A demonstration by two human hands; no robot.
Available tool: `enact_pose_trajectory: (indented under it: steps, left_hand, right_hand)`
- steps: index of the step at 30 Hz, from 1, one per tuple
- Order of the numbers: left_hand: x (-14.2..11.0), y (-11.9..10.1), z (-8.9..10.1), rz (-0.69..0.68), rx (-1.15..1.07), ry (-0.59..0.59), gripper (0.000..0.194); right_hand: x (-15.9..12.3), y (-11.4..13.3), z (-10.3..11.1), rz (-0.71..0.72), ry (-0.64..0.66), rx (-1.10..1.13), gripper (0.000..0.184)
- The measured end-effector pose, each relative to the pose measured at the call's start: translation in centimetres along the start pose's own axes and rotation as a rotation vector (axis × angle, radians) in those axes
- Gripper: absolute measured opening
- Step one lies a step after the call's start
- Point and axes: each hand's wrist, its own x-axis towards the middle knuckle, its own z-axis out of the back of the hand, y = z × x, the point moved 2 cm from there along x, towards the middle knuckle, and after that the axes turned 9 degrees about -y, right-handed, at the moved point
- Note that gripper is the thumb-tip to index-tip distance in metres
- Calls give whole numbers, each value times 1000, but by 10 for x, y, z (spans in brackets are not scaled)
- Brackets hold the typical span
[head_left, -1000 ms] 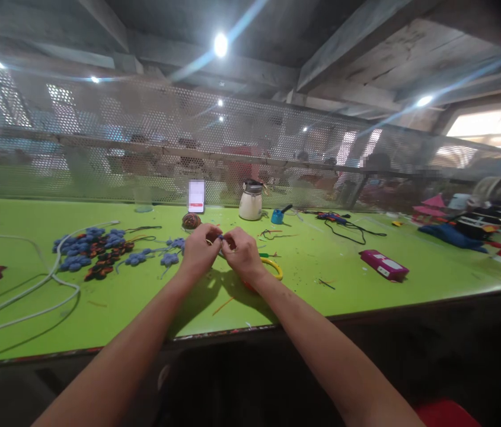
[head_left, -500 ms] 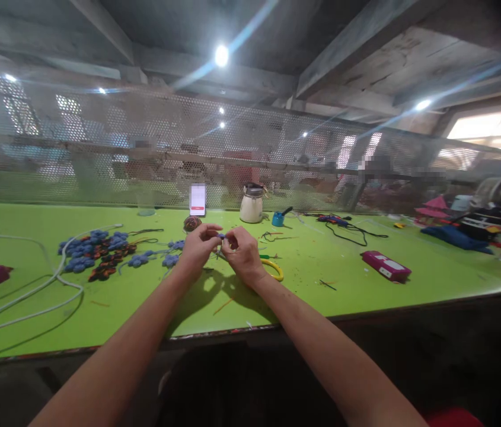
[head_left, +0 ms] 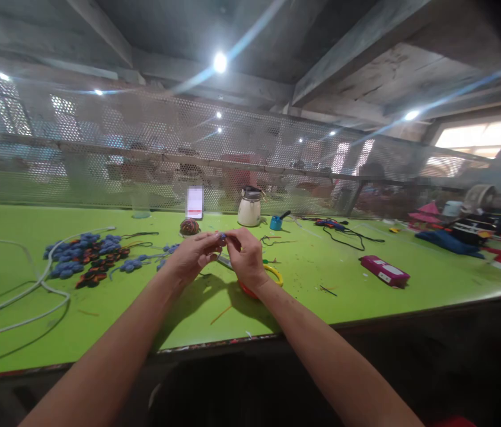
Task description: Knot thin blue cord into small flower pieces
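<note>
My left hand [head_left: 191,256] and my right hand [head_left: 245,256] meet above the green table [head_left: 366,284], both pinching a small blue piece [head_left: 222,236] between their fingertips. The piece is too small to name further. Just under my right wrist lie a yellow ring [head_left: 275,272] and an orange one [head_left: 246,290]. To the left of my hands rests a heap of blue and dark knotted flowers [head_left: 86,255].
A white cable [head_left: 41,279] loops at the left. At the back stand a phone [head_left: 195,202], a white kettle [head_left: 249,208], a yarn ball [head_left: 190,226] and a blue cup [head_left: 276,222]. A pink box [head_left: 385,270] and black cord [head_left: 348,233] lie right. Mesh fencing runs behind.
My hands stay together on the blue piece, shifting slightly. The view has tilted a little to the right and down.
</note>
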Motion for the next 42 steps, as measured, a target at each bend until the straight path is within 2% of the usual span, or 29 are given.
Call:
enact_pose_trajectory:
  steps: [3,6,12,15,20,23,27,30,35,39,42]
  left_hand:
    - [-1,-3,0,-36,-33,-14,16]
    - [-3,-7,0,-78,-20,-15,17]
    - [-7,-12,-5,-174,60,16,18]
    - [-7,-10,-7,-200,153,59,18]
    - [-10,-12,-6,-287,313,127,16]
    - [-14,-17,-6,-330,411,203,15]
    - [-20,-22,-6,-319,477,300,14]
    - [-21,-22,-6,-250,450,344,13]
    - [-17,-15,-4,-76,295,276,16]
    - [-15,-13,-3,-6,200,230,28]
    - [-14,-12,-1,30,186,243,32]
  right_hand:
    - [0,2,-1,-96,-28,98,15]
    - [0,5,-3,-252,-30,300,15]
    - [8,7,4,-674,107,787,17]
    - [12,3,9,-803,228,962,19]
    - [11,-3,12,-875,429,1090,21]
    - [10,-2,13,-871,479,1138,21]
    - [11,2,15,-809,489,1162,20]
    - [11,3,15,-807,482,1161,20]
    - [11,-7,8,-832,406,1174,21]
    - [12,-14,6,-842,336,1192,21]
    - [12,-16,7,-861,339,1209,21]
